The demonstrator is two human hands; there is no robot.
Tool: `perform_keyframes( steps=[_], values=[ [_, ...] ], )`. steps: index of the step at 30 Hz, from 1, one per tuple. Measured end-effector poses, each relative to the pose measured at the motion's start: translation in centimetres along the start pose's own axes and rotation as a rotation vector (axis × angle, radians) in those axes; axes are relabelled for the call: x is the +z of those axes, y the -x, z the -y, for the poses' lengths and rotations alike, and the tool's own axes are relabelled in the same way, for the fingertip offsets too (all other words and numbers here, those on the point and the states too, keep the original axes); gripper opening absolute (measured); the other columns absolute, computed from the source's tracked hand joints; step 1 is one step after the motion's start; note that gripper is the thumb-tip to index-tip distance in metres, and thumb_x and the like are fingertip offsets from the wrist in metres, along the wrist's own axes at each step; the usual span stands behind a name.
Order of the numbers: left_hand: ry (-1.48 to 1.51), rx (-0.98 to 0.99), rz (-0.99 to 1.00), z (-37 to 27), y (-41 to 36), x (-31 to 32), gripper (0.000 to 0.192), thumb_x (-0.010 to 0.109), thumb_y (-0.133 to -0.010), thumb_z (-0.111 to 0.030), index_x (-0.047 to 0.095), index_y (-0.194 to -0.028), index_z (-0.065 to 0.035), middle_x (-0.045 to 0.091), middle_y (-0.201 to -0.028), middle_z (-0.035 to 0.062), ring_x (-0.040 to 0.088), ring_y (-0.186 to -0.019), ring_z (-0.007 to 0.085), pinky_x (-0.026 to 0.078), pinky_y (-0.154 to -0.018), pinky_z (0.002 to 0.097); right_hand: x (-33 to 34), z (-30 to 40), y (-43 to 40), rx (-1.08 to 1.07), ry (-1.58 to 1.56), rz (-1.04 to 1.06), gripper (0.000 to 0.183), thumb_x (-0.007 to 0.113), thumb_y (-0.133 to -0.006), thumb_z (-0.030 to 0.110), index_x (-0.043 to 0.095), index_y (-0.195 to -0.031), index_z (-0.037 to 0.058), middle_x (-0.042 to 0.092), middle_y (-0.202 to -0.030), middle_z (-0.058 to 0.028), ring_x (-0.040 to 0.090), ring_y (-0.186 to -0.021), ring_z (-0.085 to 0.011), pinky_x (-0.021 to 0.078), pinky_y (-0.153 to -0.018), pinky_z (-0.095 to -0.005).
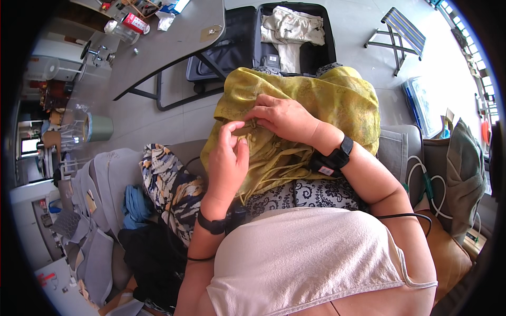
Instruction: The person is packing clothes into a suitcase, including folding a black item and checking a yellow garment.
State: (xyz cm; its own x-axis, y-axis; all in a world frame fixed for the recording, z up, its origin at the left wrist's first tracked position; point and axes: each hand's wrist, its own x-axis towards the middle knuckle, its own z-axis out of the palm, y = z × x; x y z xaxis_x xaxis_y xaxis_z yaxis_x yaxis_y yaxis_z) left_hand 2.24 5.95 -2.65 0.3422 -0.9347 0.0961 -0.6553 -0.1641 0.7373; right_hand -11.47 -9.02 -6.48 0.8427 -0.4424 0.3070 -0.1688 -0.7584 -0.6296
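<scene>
A yellow-green patterned fabric garment (340,106) is spread over my lap, with thin ties (272,166) bunched on its near side. My right hand (282,116) bends over the cloth, its fingertips closed on a small knotted piece of it. Just to the left, my left hand (231,154) is at the garment's edge, thumb and forefinger apart. Its other fingers are partly hidden, so whether they grip the cloth is unclear. Under the garment show trousers (328,193) with a dark floral print. Each wrist wears a black band.
An open suitcase (294,59) with folded clothes lies on the floor ahead. A folding-leg table (170,43) stands at left, a striped folding stool (403,29) at far right. On the sofa beside me are a patterned cloth (162,177), blue cloth (135,205) and black cloth (154,260).
</scene>
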Motion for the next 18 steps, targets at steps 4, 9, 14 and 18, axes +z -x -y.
perform_keyframes(
  steps=[4,9,14,18],
  values=[
    [-0.068,-0.041,-0.009,0.3,0.2,0.3,0.029,0.056,-0.091,-0.002,0.054,-0.120,-0.0040,0.064,-0.072,0.0108,0.061,-0.065,0.0176,0.050,-0.069,0.0298,-0.2,0.1,0.0,0.009,-0.004,0.014,0.023,0.066,-0.087,0.015,0.068,-0.109,0.0185,0.062,-0.102,-0.0047,0.065,-0.091,-0.0280,0.0550,-0.078,-0.0394],
    [-0.038,-0.033,-0.008,1.0,0.2,0.6,0.026,0.057,-0.091,-0.002,0.054,-0.117,-0.0033,0.066,-0.080,0.0116,0.063,-0.071,0.0171,0.050,-0.070,0.0297,-0.2,-0.1,0.1,-0.012,-0.004,0.004,0.022,0.068,-0.085,0.017,0.068,-0.108,0.0186,0.061,-0.101,-0.0045,0.065,-0.091,-0.0277,0.0547,-0.077,-0.0391],
    [0.053,-0.068,-0.014,1.3,0.2,0.6,0.021,0.057,-0.093,-0.002,0.053,-0.113,-0.0025,0.067,-0.086,0.0101,0.063,-0.074,0.0150,0.050,-0.071,0.0281,-0.4,0.0,0.2,-0.074,0.001,-0.010,0.025,0.072,-0.083,0.021,0.068,-0.107,0.0164,0.061,-0.100,-0.0049,0.065,-0.090,-0.0275,0.0543,-0.075,-0.0386],
    [0.095,-0.012,-0.036,1.7,0.1,0.7,0.019,0.056,-0.093,-0.001,0.054,-0.111,-0.0022,0.065,-0.087,0.0079,0.061,-0.075,0.0120,0.049,-0.070,0.0259,-0.1,0.3,0.2,-0.052,-0.015,-0.037,0.021,0.071,-0.083,0.020,0.067,-0.102,0.0138,0.061,-0.098,-0.0056,0.065,-0.087,-0.0283,0.0539,-0.074,-0.0397]
  ],
)
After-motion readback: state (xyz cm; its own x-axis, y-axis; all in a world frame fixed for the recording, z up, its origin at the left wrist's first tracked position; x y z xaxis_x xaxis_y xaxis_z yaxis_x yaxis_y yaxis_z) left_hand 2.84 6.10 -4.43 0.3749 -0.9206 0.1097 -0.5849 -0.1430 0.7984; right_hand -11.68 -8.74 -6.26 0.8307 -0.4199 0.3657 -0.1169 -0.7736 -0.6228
